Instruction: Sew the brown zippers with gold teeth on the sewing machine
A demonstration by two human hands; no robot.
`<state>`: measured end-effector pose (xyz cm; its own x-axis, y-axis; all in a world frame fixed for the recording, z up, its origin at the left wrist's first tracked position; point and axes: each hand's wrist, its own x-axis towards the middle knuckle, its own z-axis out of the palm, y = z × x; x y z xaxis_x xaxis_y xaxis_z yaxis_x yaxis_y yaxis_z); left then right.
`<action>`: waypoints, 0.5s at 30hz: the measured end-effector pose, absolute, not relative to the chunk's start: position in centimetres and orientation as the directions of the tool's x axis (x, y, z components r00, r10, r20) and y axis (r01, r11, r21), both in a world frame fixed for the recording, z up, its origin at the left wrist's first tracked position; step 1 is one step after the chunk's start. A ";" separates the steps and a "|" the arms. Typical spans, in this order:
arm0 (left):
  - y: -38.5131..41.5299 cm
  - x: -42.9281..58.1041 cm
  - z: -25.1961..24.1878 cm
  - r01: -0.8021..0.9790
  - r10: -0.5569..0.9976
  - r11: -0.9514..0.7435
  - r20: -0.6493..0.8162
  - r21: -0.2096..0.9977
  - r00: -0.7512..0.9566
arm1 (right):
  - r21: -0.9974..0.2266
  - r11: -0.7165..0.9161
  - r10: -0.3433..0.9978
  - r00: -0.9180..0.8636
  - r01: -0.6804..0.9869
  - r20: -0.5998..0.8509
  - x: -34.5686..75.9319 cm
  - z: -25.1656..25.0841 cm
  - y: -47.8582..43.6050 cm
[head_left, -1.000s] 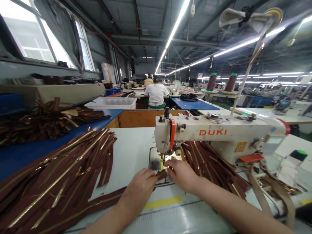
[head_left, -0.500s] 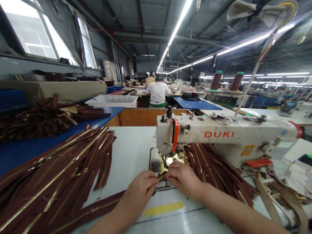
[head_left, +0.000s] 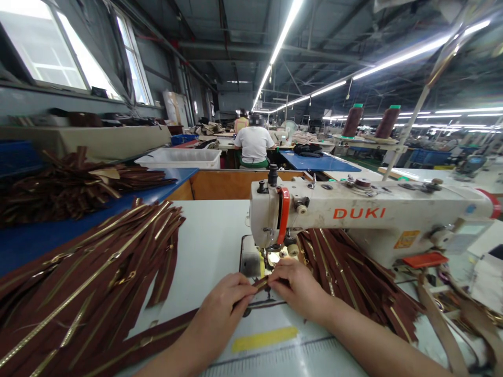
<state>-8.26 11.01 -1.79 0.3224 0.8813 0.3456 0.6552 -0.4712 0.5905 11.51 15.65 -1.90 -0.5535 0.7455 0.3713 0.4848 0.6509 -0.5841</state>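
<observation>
My left hand (head_left: 223,303) and my right hand (head_left: 297,287) both pinch the end of a brown zipper tape with gold teeth (head_left: 261,284) just in front of the needle of a white DUKI sewing machine (head_left: 353,220). The zipper's length trails left across the table (head_left: 157,335), under my left forearm. Fingers of both hands are closed on the tape, thumbs on top, close to the presser foot.
A big heap of brown zippers (head_left: 90,272) lies at my left, another heap (head_left: 353,277) behind the machine at the right. More zippers sit on a blue board (head_left: 78,183). A white bin (head_left: 181,157) and a seated person in white (head_left: 253,144) are farther back.
The camera tilted a little; both hands stayed at the needle, drawing closer together on the zipper end.
</observation>
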 end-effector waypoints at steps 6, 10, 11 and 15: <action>11.0 -8.5 -2.1 0.641 0.809 -0.583 0.435 0.500 0.396 | -0.611 0.563 0.823 -0.446 0.557 0.352 10.8 -2.2 15.5; 10.9 -8.6 -2.3 0.664 0.762 -0.633 0.467 0.398 0.448 | -0.610 0.524 0.849 -0.425 0.594 0.315 10.6 -2.2 15.4; 10.9 -8.5 -2.3 0.671 0.757 -0.638 0.469 0.378 0.455 | -0.603 0.523 0.849 -0.425 0.602 0.313 10.6 -2.2 15.4; 10.9 -8.2 -2.2 0.696 0.754 -0.638 0.452 0.329 0.477 | -0.575 0.529 0.846 -0.435 0.624 0.307 10.7 -2.2 15.3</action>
